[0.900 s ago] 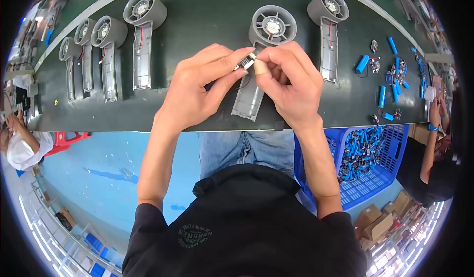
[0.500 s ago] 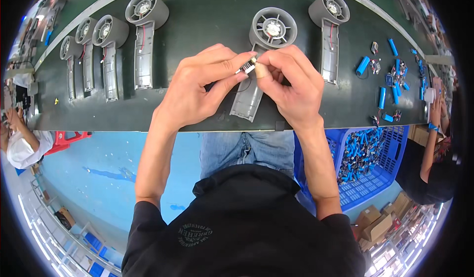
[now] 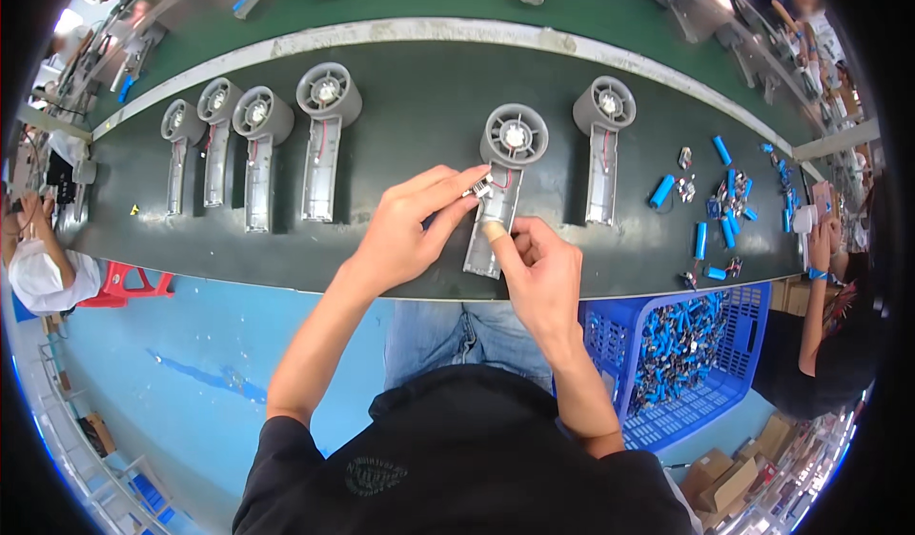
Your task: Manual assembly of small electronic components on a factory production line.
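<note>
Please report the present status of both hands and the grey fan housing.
Left grip: pinching small electronic part. Right grip: over grey fan housing, contact unclear. Housing: lying on dark table. Loose blue cylinders: apart, to the right.

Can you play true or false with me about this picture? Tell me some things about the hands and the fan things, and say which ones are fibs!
1. The left hand pinches a small electronic part in its fingers. True.
2. The right hand is up at the fan's round end. False: the right hand is lower, by the grey handle.
3. On the near table, four grey fan bodies lie left of the hands. True.
4. The basket is on the person's left. False: the basket is on the right.
5. The stool is yellow. False: the stool is red.
</note>
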{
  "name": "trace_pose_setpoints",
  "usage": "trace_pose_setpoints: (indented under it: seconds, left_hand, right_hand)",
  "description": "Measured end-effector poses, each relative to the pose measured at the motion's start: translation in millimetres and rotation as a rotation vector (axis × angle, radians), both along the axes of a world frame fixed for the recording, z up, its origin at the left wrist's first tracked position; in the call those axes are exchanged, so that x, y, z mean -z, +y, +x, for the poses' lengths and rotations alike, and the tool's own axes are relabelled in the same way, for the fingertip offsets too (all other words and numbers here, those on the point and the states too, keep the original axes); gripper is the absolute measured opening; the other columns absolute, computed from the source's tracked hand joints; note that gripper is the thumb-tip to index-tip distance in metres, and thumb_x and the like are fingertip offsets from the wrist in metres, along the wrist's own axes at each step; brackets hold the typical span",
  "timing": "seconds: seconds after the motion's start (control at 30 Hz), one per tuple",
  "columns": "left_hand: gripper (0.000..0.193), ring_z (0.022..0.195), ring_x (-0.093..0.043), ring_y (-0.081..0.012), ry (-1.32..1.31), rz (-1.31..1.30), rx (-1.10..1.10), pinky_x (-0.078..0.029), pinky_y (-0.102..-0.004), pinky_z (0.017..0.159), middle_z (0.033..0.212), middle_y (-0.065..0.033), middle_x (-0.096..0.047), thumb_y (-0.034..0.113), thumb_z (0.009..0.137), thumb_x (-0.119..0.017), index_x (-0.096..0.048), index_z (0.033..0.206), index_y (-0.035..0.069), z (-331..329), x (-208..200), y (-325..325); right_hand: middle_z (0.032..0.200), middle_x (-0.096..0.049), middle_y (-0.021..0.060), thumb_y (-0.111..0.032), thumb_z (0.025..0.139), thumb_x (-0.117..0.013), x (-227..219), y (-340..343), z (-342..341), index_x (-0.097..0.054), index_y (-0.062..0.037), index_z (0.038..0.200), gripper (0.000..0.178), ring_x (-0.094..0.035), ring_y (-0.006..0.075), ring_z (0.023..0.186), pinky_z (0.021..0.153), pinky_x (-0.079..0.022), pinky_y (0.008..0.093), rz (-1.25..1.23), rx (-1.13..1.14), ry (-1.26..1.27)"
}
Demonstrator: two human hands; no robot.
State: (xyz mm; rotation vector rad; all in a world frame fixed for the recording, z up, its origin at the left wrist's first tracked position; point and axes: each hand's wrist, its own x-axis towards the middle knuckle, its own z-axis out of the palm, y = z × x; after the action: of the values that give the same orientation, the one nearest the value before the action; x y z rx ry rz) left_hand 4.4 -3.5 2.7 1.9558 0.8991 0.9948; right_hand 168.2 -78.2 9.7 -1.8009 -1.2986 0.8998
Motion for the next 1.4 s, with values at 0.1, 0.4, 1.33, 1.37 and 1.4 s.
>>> trace_pose_setpoints:
  seconds: [0.1, 0.4, 1.33, 1.37, 1.4]
  left_hand:
    - [0.034, 0.071, -0.061, -0.0125, -0.192, -0.236, -0.037, -0.048, -0.0264, 0.064, 0.084, -0.0061, -0.061, -0.002, 0.093, -0.058, -0.063, 0.127, 0.001, 2, -7, 3]
    - [0.026, 0.066, -0.06, -0.0205, 0.04, -0.038, -0.46, -0.049, -0.0341, 0.068, 0.08, -0.0133, -0.069, 0.016, 0.092, -0.059, -0.07, 0.11, 0.0, 20, -61, 197]
    - [0.07, 0.123, -0.055, -0.0347, 0.432, 0.49, -0.517, -0.044, -0.0392, 0.103, 0.132, -0.0191, -0.058, 0.023, 0.076, -0.075, -0.052, 0.139, 0.006, -84, -110, 257]
    - [0.067, 0.118, -0.057, -0.0343, 0.477, 0.461, -0.496, -0.045, -0.0385, 0.099, 0.129, -0.0179, -0.06, 0.019, 0.076, -0.074, -0.052, 0.139, 0.007, -69, -128, 219]
    - [0.066, 0.113, -0.059, -0.0338, 0.524, 0.432, -0.466, -0.046, -0.0378, 0.096, 0.125, -0.0166, -0.061, 0.015, 0.076, -0.074, -0.053, 0.138, 0.008, -50, -135, 184]
  right_hand:
    - [0.069, -0.058, -0.006, -0.011, 0.092, -0.068, -5, 16, 4, -0.067, 0.0019, 0.093, 0.013, -0.047, 0.0011, 0.06, 0.052, -0.036, 0.021, -0.024, 0.024, 0.212]
    - [0.067, -0.065, 0.0145, -0.037, 0.091, -0.064, -39, 257, 18, -0.07, 0.0015, 0.082, 0.04, -0.061, 0.0225, 0.062, 0.062, -0.047, 0.0388, 0.319, -0.217, -0.335]
    - [0.069, -0.065, 0.0127, -0.034, 0.09, -0.066, -57, 139, 338, -0.07, 0.0021, 0.093, 0.037, -0.06, 0.0188, 0.064, 0.061, -0.046, 0.037, 0.113, 0.175, -0.891]
    - [0.073, -0.067, 0.0147, -0.033, 0.09, -0.066, -57, 130, 349, -0.071, 0.0021, 0.093, 0.035, -0.063, 0.0217, 0.067, 0.064, -0.047, 0.0379, 0.053, 0.182, -0.87]
    - [0.075, -0.069, 0.0147, -0.031, 0.09, -0.066, -51, 119, 362, -0.072, 0.0014, 0.094, 0.034, -0.065, 0.0215, 0.07, 0.067, -0.049, 0.0368, 0.016, 0.172, -0.826]
